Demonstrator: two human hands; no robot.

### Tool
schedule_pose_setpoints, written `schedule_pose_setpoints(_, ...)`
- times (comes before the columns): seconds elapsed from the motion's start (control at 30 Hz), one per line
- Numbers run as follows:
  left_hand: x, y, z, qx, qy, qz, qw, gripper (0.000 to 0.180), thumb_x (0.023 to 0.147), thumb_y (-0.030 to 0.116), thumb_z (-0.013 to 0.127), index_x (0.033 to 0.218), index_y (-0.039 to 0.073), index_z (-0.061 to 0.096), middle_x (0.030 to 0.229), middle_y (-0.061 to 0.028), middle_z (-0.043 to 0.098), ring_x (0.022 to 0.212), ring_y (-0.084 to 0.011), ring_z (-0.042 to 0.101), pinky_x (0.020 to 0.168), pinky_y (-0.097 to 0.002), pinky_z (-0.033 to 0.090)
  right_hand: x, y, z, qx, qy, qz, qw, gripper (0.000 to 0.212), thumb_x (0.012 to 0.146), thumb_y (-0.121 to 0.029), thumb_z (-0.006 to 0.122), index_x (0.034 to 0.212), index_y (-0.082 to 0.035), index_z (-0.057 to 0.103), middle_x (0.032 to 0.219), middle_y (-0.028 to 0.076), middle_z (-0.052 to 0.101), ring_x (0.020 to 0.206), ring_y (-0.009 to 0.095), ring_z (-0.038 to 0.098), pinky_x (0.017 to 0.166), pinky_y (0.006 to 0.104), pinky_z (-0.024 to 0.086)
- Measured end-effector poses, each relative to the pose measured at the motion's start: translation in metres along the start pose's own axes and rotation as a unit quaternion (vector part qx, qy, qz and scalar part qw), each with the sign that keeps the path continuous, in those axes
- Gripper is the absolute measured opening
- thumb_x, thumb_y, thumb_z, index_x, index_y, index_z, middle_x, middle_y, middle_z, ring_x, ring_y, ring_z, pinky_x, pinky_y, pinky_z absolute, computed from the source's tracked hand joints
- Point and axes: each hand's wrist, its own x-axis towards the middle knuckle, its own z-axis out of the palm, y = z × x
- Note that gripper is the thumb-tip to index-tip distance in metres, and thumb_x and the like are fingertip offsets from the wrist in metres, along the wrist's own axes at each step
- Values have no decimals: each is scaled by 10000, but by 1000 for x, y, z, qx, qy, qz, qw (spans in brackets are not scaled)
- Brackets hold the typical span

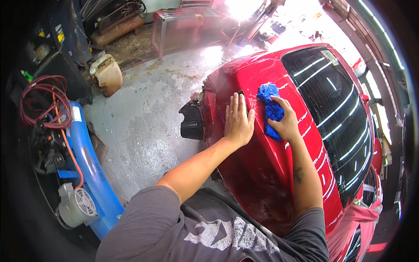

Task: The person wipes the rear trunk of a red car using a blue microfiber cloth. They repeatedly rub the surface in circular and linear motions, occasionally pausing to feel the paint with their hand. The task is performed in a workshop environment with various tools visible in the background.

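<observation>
My left hand (238,121) lies flat on the rear of a red car (271,159), fingers stretched out and close together. A dark edge (243,98) shows beside its fingertips; what it belongs to is mostly hidden under the hand. My right hand (286,122) grips a shaggy blue microfibre cloth (271,92) and rests it against the red bodywork, below the dark rear window (329,107). Wet-looking streaks and white reflections run over the paint around the cloth. The panel under my left hand looks duller.
At the car's left corner a black plastic piece (192,121) sticks out. A blue air compressor (89,148) with a coiled red hose (45,102) stands on the left. Beyond are a stained plastic jug (106,75) and a metal-framed table (192,16). Pink cloth (360,222) hangs at lower right.
</observation>
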Motion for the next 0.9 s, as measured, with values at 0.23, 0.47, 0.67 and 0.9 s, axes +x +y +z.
schedule_pose_setpoints(0.23,44,-7,10,82,21,-3,996,771,1119,418,449,1638,-113,239,1671,-370,317,1584,-469,305,1286,-602,254,-14,10,8,13,47,14,999,677,713,-242,820,1367,-141,676,1312,131,697,1277,345,650,1085,487,496)
schedule_pose_setpoints(0.47,72,-17,-5,53,4,1,999,696,1113,358,479,1609,-109,337,1630,-361,397,1546,-469,374,1289,-483,302,-15,7,8,8,59,-2,998,669,722,-262,831,1364,-157,677,1326,131,698,1265,356,651,1076,503,496)
schedule_pose_setpoints(0.67,42,4,2,111,-20,29,993,706,1092,331,520,1624,-90,324,1657,-336,377,1571,-446,344,1303,-514,260,-16,14,3,0,57,-2,998,673,721,-285,836,1362,-156,679,1314,139,701,1249,363,659,1085,511,486)
schedule_pose_setpoints(0.9,69,-8,-6,148,-39,61,986,655,1093,331,503,1572,-106,413,1626,-351,412,1527,-466,406,1282,-508,323,-17,11,1,-1,43,9,999,666,717,-263,825,1357,-154,678,1319,122,702,1260,346,656,1084,504,483)
